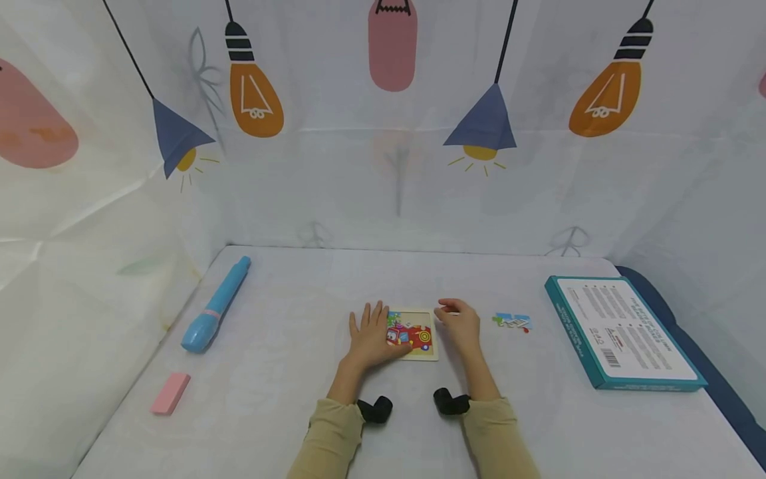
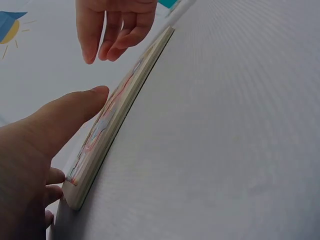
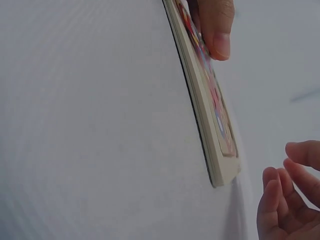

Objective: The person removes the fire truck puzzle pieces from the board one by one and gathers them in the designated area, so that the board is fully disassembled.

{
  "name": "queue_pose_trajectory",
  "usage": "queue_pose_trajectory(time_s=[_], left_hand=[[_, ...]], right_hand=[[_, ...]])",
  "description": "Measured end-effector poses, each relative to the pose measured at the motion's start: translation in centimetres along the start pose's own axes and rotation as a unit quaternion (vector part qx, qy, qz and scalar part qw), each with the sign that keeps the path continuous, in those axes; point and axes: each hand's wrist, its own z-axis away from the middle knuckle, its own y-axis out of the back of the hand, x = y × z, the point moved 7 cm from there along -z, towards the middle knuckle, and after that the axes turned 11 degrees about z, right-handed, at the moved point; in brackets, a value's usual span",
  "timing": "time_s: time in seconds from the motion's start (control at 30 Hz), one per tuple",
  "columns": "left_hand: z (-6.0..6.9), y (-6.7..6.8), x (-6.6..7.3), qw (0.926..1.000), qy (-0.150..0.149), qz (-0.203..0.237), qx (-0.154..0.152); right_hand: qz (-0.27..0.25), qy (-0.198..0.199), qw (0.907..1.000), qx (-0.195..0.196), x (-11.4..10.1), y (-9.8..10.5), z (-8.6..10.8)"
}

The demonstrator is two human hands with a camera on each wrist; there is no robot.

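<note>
A small wooden jigsaw puzzle [image 1: 408, 334] with a red vehicle picture lies flat on the white table, and its frame looks bare along the upper right. My left hand [image 1: 372, 337], fingers spread, rests across the puzzle's left side; in the left wrist view its thumb [image 2: 75, 112] reaches over the board. My right hand [image 1: 461, 326] hovers by the puzzle's right edge. Its fingers [image 3: 277, 205] are loosely bent, with nothing seen between them. Farther right lie several loose puzzle pieces [image 1: 512, 322], blue, white and green, touching or overlapping.
A teal and white box [image 1: 625, 332] lies at the table's right side. On the left are a blue microphone-shaped object [image 1: 215, 306] and a pink block [image 1: 170, 394]. A white printed curtain [image 1: 335, 179] hangs behind the table [image 1: 287, 293].
</note>
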Motion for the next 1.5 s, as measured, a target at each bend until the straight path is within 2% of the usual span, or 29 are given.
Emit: queue_pose_trajectory(time_s=[0.23, 0.6, 0.87, 0.93, 1.0, 1.13, 1.2, 1.23, 1.3, 1.37, 1.5], left_hand=[[-0.1, 0.5, -0.6, 1.0, -0.005, 0.002, 0.006], [0.0, 1.0, -1.0, 0.9998, -0.016, 0.012, -0.007], [0.0, 1.0, -1.0, 0.9997, -0.023, 0.01, -0.006], [0.0, 1.0, -1.0, 0.9997, -0.022, 0.01, -0.008], [0.0, 1.0, -1.0, 0.9997, -0.022, 0.009, -0.009], [0.1, 1.0, -0.9, 0.9997, -0.023, 0.004, -0.012], [0.1, 1.0, -0.9, 0.9996, -0.025, 0.003, -0.013], [0.1, 1.0, -0.8, 0.9996, -0.026, 0.004, -0.013], [0.1, 1.0, -0.8, 0.9995, -0.027, 0.006, -0.013], [0.1, 1.1, -0.8, 0.9995, -0.026, 0.011, -0.011], [0.1, 1.2, -0.8, 0.9996, -0.023, 0.017, -0.009]], right_hand=[[0.005, 0.016, 0.9999, -0.003, -1.2, -1.0, 0.6], [0.02, 0.022, 0.9993, -0.023, -2.0, -2.5, 1.1], [0.036, 0.074, 0.9955, -0.046, -3.1, -3.6, 1.5], [0.066, 0.097, 0.9917, -0.053, -3.5, -4.0, 1.7], [0.117, 0.124, 0.9838, -0.056, -4.1, -4.3, 2.0], [0.236, 0.169, 0.9557, -0.052, -5.1, -5.1, 2.4], [0.275, 0.179, 0.9435, -0.048, -5.3, -5.4, 2.5], [0.284, 0.178, 0.9409, -0.049, -5.4, -5.6, 2.5], [0.292, 0.176, 0.9387, -0.052, -5.4, -5.8, 2.6], [0.285, 0.171, 0.9415, -0.055, -5.3, -5.9, 2.5], [0.243, 0.17, 0.9534, -0.054, -5.4, -6.0, 2.5]])
